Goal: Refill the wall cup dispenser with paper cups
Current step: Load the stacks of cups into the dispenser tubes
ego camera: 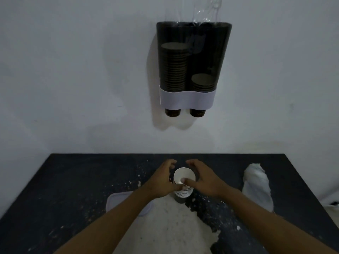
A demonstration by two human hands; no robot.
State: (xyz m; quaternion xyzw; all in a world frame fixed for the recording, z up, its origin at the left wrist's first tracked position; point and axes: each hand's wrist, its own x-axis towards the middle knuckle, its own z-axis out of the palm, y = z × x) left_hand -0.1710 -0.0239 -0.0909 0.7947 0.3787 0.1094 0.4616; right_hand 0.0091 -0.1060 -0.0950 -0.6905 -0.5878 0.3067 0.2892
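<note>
A dark two-tube cup dispenser (192, 66) with a white lower band hangs on the wall. Its left tube holds a tall stack of cups, its right tube a short one, and a cup bottom pokes out under each tube. On the dark table stands a short stack of paper cups (184, 182), white inside, its open mouth facing me. My left hand (162, 180) wraps the stack's left side. My right hand (203, 178) curls round the right side, thumb on the top cup's rim.
The dark table (73, 189) is worn, with a large pale patch in front. A flat white lid (119, 200) lies under my left forearm. Crumpled white plastic wrap (256, 184) sits at the right. Clear plastic (205, 10) sticks up above the dispenser.
</note>
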